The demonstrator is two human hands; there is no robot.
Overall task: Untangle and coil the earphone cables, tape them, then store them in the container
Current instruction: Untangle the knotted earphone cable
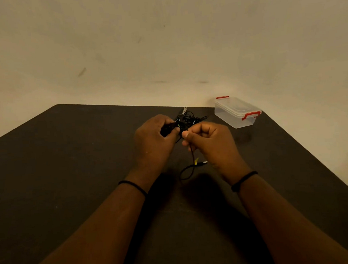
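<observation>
My left hand (154, 138) grips a bundle of black earphone cable (169, 129) above the dark table. My right hand (210, 142) pinches the same cable between thumb and forefinger just to the right of it. From my right hand the cable hangs down in a loop (187, 171) that ends in a metal jack plug (203, 162) with a small yellow tag beside it. A tangle of more black cables (191, 118) lies on the table just behind my hands. The clear plastic container (236, 112) with red clips and its lid on stands at the table's far right.
The dark table (68, 170) runs to a pale wall at the back, and its right edge slants toward me. A small metal-tipped object (184, 110) sticks out behind the cable tangle; I cannot tell what it is.
</observation>
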